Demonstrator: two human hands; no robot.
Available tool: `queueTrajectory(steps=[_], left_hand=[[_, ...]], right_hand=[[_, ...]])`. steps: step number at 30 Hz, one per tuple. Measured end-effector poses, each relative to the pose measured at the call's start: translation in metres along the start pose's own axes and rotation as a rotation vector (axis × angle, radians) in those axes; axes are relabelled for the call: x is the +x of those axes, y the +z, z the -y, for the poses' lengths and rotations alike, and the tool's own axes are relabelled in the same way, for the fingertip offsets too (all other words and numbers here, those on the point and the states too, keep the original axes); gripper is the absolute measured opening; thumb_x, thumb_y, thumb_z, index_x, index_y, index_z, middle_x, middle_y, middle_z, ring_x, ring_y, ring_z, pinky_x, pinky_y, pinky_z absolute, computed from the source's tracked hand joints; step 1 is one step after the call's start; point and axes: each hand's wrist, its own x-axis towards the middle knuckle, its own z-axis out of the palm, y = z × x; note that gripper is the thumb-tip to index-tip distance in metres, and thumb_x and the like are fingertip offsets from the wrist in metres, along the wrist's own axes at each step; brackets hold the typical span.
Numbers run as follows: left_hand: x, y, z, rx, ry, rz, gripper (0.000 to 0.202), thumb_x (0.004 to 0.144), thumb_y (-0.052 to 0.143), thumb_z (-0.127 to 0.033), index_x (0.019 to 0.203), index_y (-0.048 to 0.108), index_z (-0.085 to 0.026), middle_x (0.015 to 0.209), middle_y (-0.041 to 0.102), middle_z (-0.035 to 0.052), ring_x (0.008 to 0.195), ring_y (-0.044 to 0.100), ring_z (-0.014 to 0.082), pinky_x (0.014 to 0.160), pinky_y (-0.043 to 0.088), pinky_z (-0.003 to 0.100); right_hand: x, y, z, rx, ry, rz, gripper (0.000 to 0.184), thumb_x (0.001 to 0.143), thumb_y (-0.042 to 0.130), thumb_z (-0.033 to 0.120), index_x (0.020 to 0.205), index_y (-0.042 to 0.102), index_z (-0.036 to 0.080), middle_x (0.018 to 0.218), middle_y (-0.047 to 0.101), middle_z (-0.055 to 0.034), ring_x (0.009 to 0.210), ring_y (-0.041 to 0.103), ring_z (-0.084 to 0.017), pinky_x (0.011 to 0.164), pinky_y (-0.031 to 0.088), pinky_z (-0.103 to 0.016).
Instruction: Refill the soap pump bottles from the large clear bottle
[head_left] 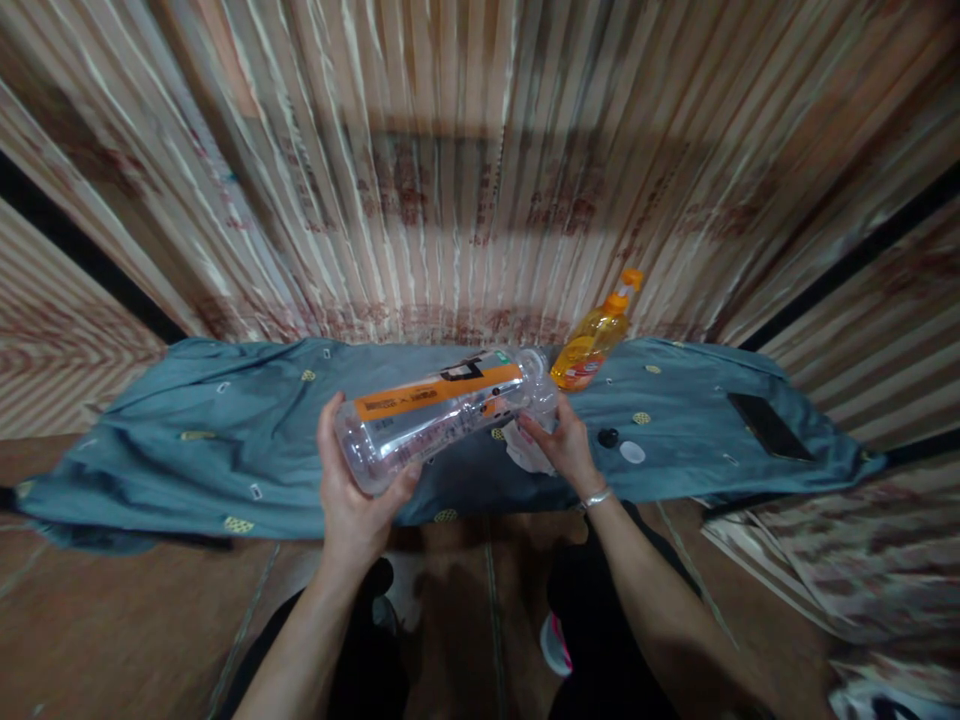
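Observation:
A large clear plastic bottle (435, 415) with an orange and silver label is tilted over the table, its neck toward the right. My left hand (356, 500) is wrapped around its base end. At the neck end, my right hand (562, 440) grips the bottle with thumb and fingers; part of that grip is hidden. Just below the neck lies a crumpled white tissue or cloth (527, 452), partly covered by my right hand. Behind the neck stands a pump bottle of yellow-orange liquid (592, 350) with an orange top.
A blue-green patterned cloth (247, 430) covers the narrow table. Right of my right hand lie a small black object (608, 437) and a white oval disc (632, 453). Farther right is a dark flat phone-like slab (769, 425). Pleated plastic sheeting (450, 180) hangs behind.

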Motion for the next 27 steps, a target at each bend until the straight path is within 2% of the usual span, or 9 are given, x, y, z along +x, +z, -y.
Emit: queueTrajectory(steps=[5, 9, 15, 27], left_hand=[[-0.001, 0.0006, 0.001, -0.011, -0.014, -0.002, 0.108, 0.068, 0.087, -0.068, 0.156, 0.043, -0.023, 0.136, 0.063, 0.0146, 0.119, 0.069, 0.0331, 0.108, 0.055, 0.051], [-0.0011, 0.0009, 0.0002, -0.014, -0.02, 0.013, 0.11, 0.069, 0.086, -0.069, 0.157, 0.04, -0.022, 0.131, 0.065, 0.0137, 0.114, 0.07, 0.0324, 0.106, 0.056, 0.051], [0.0001, 0.0015, -0.0002, -0.022, -0.023, 0.013, 0.109, 0.068, 0.086, -0.07, 0.156, 0.042, -0.022, 0.135, 0.064, 0.0144, 0.116, 0.069, 0.0323, 0.106, 0.057, 0.05], [-0.0011, 0.0007, 0.0015, 0.01, -0.03, -0.001, 0.11, 0.068, 0.085, -0.071, 0.157, 0.043, -0.022, 0.134, 0.065, 0.0136, 0.118, 0.069, 0.0333, 0.108, 0.055, 0.051]], right_hand=[[0.0001, 0.0012, -0.0001, -0.007, 0.016, -0.016, 0.064, 0.081, 0.079, 0.055, 0.135, 0.065, 0.023, 0.119, 0.083, -0.0108, 0.101, 0.079, -0.033, 0.087, 0.064, -0.045], [0.0002, 0.0005, 0.0013, -0.017, 0.012, -0.028, 0.063, 0.08, 0.079, 0.053, 0.134, 0.066, 0.023, 0.118, 0.083, -0.0112, 0.102, 0.079, -0.033, 0.087, 0.063, -0.045], [0.0008, -0.0021, 0.0036, -0.024, 0.021, 0.002, 0.063, 0.081, 0.079, 0.051, 0.135, 0.065, 0.022, 0.118, 0.082, -0.012, 0.1, 0.079, -0.032, 0.087, 0.063, -0.044], [-0.0002, -0.0007, 0.0014, -0.008, 0.013, -0.01, 0.063, 0.081, 0.079, 0.052, 0.135, 0.066, 0.021, 0.122, 0.082, -0.0122, 0.105, 0.079, -0.032, 0.091, 0.063, -0.044]])
